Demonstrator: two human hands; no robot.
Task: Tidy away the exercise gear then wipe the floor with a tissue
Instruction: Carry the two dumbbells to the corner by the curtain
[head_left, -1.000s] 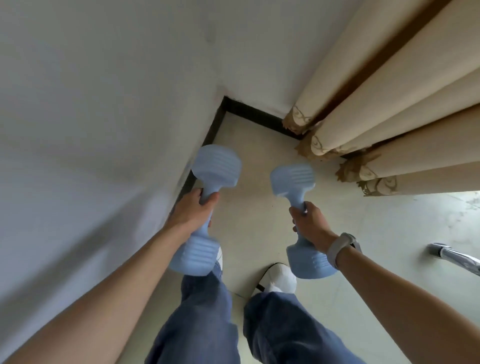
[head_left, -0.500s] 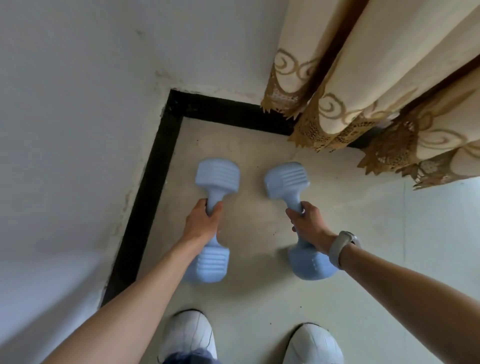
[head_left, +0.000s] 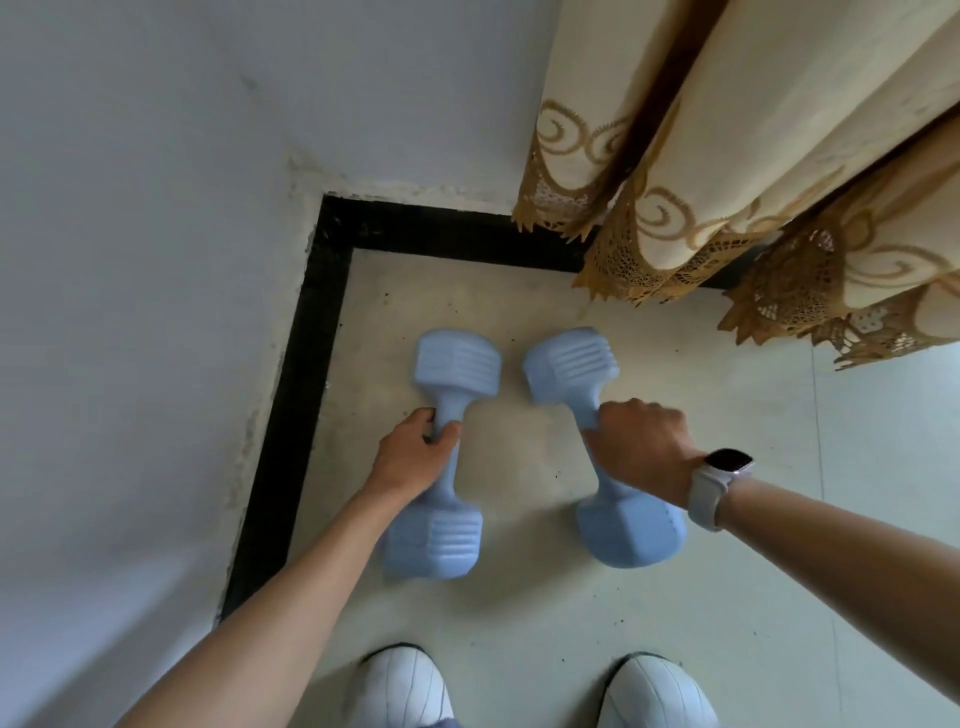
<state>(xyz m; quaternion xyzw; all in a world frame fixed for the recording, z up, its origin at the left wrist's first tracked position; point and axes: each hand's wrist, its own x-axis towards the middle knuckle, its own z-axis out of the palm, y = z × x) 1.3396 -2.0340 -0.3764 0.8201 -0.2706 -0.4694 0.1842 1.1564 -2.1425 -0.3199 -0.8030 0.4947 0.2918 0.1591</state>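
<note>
Head camera, looking straight down into a room corner. Two pale blue dumbbells lie on the beige floor, side by side and slightly apart, their handles running from near to far. The left dumbbell lies close to the black skirting board that edges the white wall on the left. The right dumbbell angles a little, its far end leaning toward the left one.

The left hand is curled around the handle of the left dumbbell, thumb and fingers wrapped on it. The right hand is closed over the handle of the right dumbbell, knuckles up, with fingers hiding most of the bar. A white smartwatch sits on the right wrist. Both bare forearms reach in from the near edge.

At the far right, cream curtains with a brown lace hem hang just above the floor, near the far end of the right dumbbell but not touching it. Two white shoes show at the near edge, toes pointing toward the dumbbells. Small dark specks dot the floor.
</note>
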